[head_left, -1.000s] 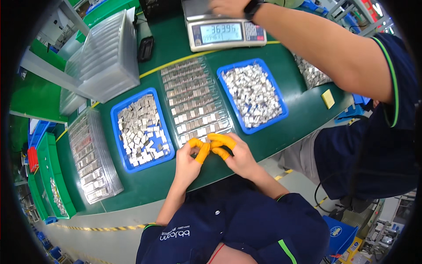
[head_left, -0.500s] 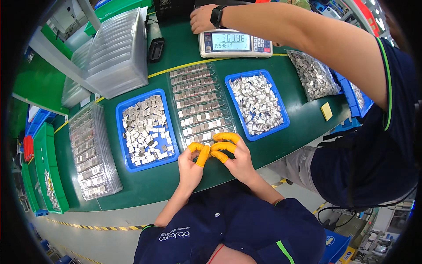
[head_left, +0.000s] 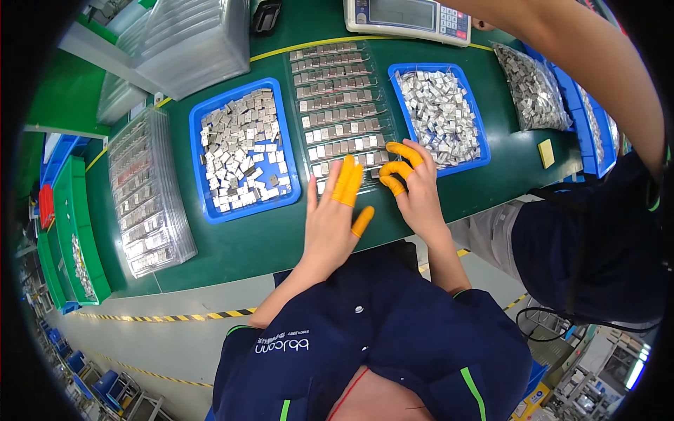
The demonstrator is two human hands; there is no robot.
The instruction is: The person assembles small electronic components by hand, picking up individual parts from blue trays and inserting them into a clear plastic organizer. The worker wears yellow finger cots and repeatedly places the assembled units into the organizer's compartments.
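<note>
My left hand (head_left: 331, 221), with yellow finger cots on some fingers, is open with its fingers stretched over the near end of a clear plastic tray (head_left: 385, 116). Rows of small silver rectangular metal parts (head_left: 344, 131) fill that tray. Beside it, my right hand (head_left: 420, 193), also in yellow finger cots, is curled in a pinch at the tray's near right corner. A small silver metal part (head_left: 375, 175) shows at its fingertips, partly hidden. Blue trays of loose silver parts flank the clear one, a left tray (head_left: 199, 165) and a right tray (head_left: 483, 133).
Stacked filled clear trays (head_left: 179, 210) lie at left, below a tall stack of clear trays (head_left: 203, 52). A scale (head_left: 411, 17) stands at the back. A bag of metal parts (head_left: 530, 91) and a yellow pad (head_left: 545, 153) lie right. Another person's arm (head_left: 576, 56) reaches across.
My hands, together at the fingertips before, have parted; the left has opened and spread. The view has shifted, so the table sits higher. The other person's hand has left the picture.
</note>
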